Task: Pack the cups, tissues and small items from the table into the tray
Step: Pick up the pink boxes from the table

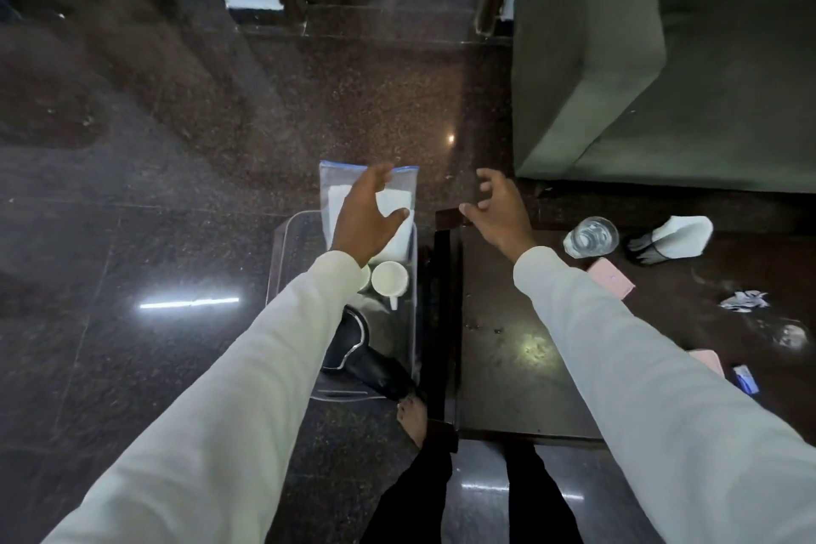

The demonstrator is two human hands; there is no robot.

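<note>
In the head view, a clear rectangular plastic tray point(282, 243) is seen on the dark floor, just beside the dark wooden table point(508, 367). Inside the tray, a white ceramic cup point(389, 280) stands upright, and a clear zip bag of white tissues point(397, 230) leans at its far end. The left hand point(364, 219) is held over the bag, fingers spread, gripping nothing. The right hand point(501, 212) is held over the table's far corner next to the tray, fingers loosely spread and empty.

A dark wooden table point(521, 367) stands under the right hand point(499, 212). To that hand's right on it lie a clear glass point(591, 236), a white tissue holder point(675, 239), a pink pad point(611, 282), crumpled paper point(746, 300) and, perhaps, a small blue packet point(746, 378). Below the left hand point(366, 221), a clear tray point(282, 261) rests on the polished floor point(132, 234).
</note>
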